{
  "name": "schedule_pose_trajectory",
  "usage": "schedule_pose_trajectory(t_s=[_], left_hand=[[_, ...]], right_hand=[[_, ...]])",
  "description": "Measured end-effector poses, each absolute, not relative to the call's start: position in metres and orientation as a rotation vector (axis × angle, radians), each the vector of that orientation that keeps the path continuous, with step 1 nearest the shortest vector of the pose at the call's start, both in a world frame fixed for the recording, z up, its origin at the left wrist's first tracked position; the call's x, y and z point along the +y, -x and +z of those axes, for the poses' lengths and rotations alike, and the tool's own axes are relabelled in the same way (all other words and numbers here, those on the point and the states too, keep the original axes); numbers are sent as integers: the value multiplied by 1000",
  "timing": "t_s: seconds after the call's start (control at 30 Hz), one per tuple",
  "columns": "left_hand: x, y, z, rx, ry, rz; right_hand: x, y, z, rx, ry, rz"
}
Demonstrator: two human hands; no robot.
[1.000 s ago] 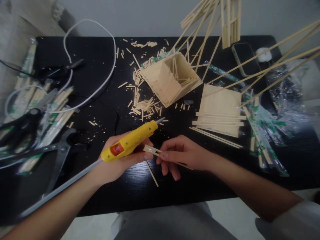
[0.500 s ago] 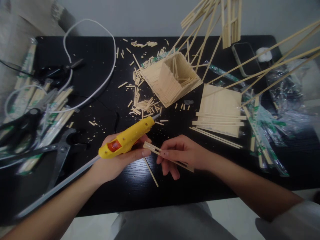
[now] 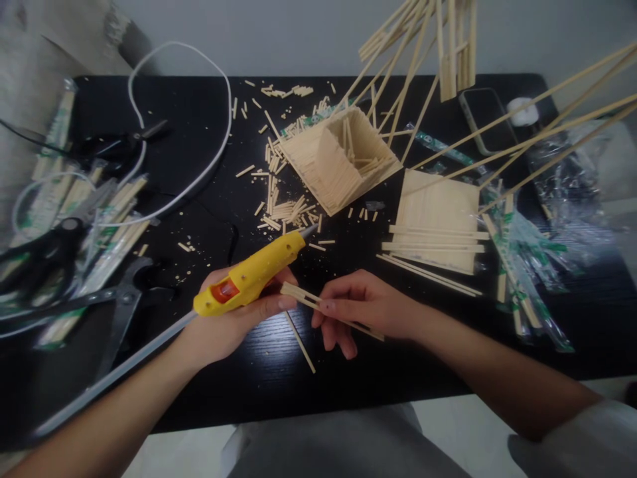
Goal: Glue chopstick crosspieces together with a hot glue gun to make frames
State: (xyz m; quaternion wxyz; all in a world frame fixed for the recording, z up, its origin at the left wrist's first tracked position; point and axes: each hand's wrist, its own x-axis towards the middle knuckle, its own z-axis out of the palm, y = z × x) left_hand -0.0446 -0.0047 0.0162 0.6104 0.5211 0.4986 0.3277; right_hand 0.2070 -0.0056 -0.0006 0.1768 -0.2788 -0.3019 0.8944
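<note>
My left hand (image 3: 231, 332) is closed around a yellow hot glue gun (image 3: 253, 271), its nozzle pointing up and to the right and a long glue stick trailing from its back end. Between the thumb and fingers of my right hand (image 3: 361, 309) is a small frame of thin wooden sticks (image 3: 303, 296), with gaps between the sticks. The frame's left end sits close to my left thumb; whether they touch I cannot tell. One loose wooden stick (image 3: 300, 342) lies on the black table just below the hands.
A stick-built box on a square base (image 3: 343, 159) stands mid-table, long sticks rising behind it. Cut stick pieces (image 3: 286, 209) lie to its left. To the right are a flat stick panel (image 3: 438, 212), a phone (image 3: 488, 119) and plastic wrappers (image 3: 535, 245). Scissors (image 3: 64, 232), pliers (image 3: 127, 292) and a white cable (image 3: 226, 126) occupy the left.
The glue gun and the small stick frame have shifted very slightly left. Both hands keep the same hold.
</note>
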Motion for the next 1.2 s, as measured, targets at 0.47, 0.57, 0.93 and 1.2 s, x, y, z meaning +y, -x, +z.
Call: schedule_pose_trajectory(t_s=[0.47,0.57,0.93,1.2], left_hand=[[-6,46,17,1121,-1177,704],[-5,46,18,1133,-1203,707],[-4,43,22,1135,-1218,731],[-6,44,18,1119,-1178,746]], right_hand=[[-6,-208,1,-963,767,2501],[-6,-208,1,-971,768,2502],[-6,-207,2,-965,794,2496],[-6,-208,0,-945,753,2501]])
